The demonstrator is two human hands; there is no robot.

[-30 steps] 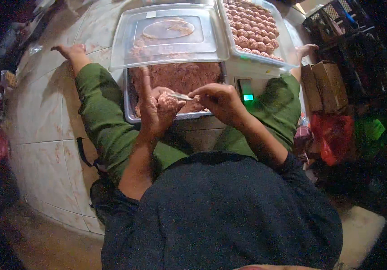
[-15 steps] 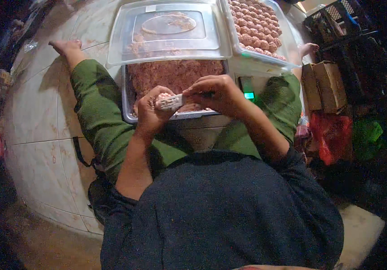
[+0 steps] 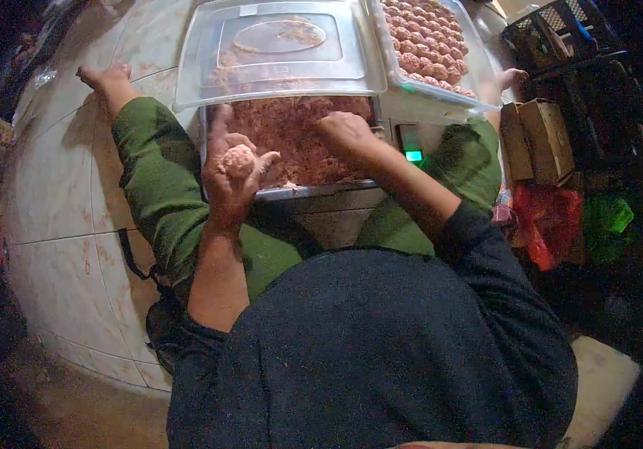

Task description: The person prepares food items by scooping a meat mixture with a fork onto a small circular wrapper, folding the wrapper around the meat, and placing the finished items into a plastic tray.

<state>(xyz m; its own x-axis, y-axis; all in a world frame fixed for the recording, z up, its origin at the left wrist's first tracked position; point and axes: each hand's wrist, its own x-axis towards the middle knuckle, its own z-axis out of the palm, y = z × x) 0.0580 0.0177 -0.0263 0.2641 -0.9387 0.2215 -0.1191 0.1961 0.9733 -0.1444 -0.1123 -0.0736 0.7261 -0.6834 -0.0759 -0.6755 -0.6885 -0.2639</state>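
Observation:
A rough pinkish ball (image 3: 239,160) rests in the palm of my left hand (image 3: 225,183), with the thumb and fingers spread around it. My left hand is over the near left corner of a dark tray (image 3: 276,193) filled with crumbly reddish-brown mixture (image 3: 280,138). On the right side of that tray, my right hand (image 3: 347,131) reaches down to the mixture, its fingers curled and closed. Whatever those fingers hold, if anything, is hidden beneath the hand.
A clear plastic lid (image 3: 336,78) with crumbs lies across the tray's far side. At the far right, a clear container (image 3: 478,78) holds rows of similar balls (image 3: 426,45). A small device with a green-lit display (image 3: 413,156) sits beside the tray. Cardboard boxes (image 3: 542,142) and a red bag (image 3: 542,224) stand right.
My hands have moved apart. The left hand has shifted left and turned palm up with the ball; the right has gone down to the mixture. The pale flat piece between them is out of sight.

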